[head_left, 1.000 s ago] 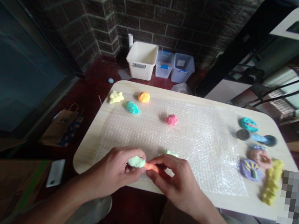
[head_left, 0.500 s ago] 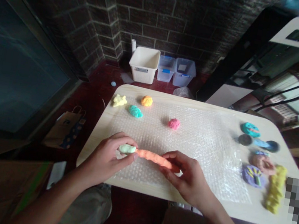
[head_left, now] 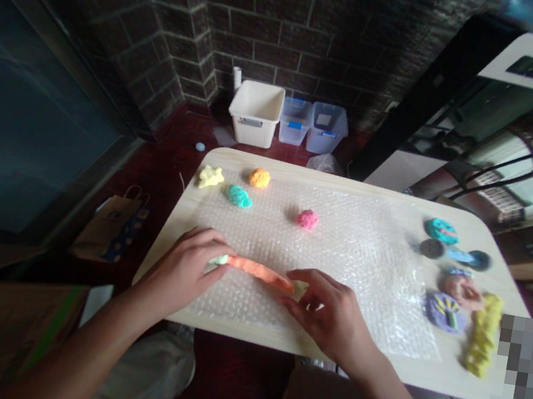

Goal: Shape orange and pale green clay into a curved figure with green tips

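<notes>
A long orange roll of modelling clay (head_left: 258, 271) stretches between my two hands, low over the bubble wrap (head_left: 344, 252). A pale green clay piece (head_left: 219, 259) is joined to its left end. My left hand (head_left: 192, 265) is closed round that green piece and hides most of it. At the roll's right end my right hand (head_left: 327, 307) curls, thumb below and forefinger above. Another pale greenish piece (head_left: 300, 290) shows between those fingers; I cannot tell whether it is held or lies on the table.
A pink clay ball (head_left: 308, 219) lies mid-table. Toward the far left sit an orange ball (head_left: 260, 177), a teal lump (head_left: 239, 196) and a yellow star (head_left: 210, 177). Right side: a teal disc (head_left: 442, 231), a dumbbell shape (head_left: 456, 255), a purple disc (head_left: 445, 312) and a yellow strip (head_left: 484, 335).
My hands have moved apart, exposing the orange roll's length between them. The left hand now covers more of the green piece, and my right hand has shifted to the roll's far end.
</notes>
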`<state>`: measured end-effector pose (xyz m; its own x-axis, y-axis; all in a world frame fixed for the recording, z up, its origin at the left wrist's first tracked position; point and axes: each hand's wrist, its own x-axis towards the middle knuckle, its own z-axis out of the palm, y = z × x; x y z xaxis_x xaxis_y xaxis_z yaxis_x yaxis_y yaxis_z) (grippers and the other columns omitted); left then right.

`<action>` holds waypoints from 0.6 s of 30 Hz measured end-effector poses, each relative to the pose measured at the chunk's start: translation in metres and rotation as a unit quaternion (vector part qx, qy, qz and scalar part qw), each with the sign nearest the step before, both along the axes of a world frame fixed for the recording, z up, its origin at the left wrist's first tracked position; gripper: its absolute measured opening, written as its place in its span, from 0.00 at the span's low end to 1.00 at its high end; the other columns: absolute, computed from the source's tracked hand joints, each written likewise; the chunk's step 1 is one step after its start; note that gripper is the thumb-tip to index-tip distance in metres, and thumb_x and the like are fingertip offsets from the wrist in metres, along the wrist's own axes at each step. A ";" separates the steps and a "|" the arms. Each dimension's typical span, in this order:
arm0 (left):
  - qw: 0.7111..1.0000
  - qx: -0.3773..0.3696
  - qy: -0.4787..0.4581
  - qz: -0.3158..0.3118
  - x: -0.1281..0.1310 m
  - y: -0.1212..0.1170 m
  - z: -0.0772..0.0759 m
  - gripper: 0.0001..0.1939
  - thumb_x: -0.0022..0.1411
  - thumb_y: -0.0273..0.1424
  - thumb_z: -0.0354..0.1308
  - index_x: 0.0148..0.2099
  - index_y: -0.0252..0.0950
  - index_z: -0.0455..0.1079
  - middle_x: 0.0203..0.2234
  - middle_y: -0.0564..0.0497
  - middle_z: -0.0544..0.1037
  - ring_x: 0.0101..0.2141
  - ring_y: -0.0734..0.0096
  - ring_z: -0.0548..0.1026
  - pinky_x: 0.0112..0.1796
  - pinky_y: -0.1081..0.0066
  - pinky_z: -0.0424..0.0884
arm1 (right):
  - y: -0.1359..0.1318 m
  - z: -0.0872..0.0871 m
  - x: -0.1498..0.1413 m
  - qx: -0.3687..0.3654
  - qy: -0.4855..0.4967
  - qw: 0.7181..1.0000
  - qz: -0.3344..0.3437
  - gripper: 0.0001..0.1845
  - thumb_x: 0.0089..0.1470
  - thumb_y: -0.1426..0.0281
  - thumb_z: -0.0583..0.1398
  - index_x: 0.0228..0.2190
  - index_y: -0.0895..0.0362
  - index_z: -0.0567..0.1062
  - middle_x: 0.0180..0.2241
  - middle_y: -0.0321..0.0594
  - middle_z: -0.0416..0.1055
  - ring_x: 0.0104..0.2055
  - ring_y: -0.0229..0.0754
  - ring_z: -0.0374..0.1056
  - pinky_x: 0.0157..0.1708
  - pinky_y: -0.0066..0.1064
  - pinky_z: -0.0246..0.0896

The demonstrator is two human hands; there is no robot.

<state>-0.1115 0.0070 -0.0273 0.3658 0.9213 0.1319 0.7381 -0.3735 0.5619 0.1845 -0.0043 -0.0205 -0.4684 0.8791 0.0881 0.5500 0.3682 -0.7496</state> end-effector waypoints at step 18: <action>0.994 -0.025 -0.004 -0.111 0.095 0.004 -0.007 0.06 0.69 0.27 0.64 0.48 0.39 0.77 0.41 0.49 0.77 0.46 0.60 0.73 0.48 0.60 0.71 | 0.010 -0.016 0.030 0.084 -0.053 0.995 0.008 0.11 0.67 0.72 0.62 0.49 0.54 0.81 0.44 0.47 0.79 0.45 0.50 0.74 0.44 0.43 0.73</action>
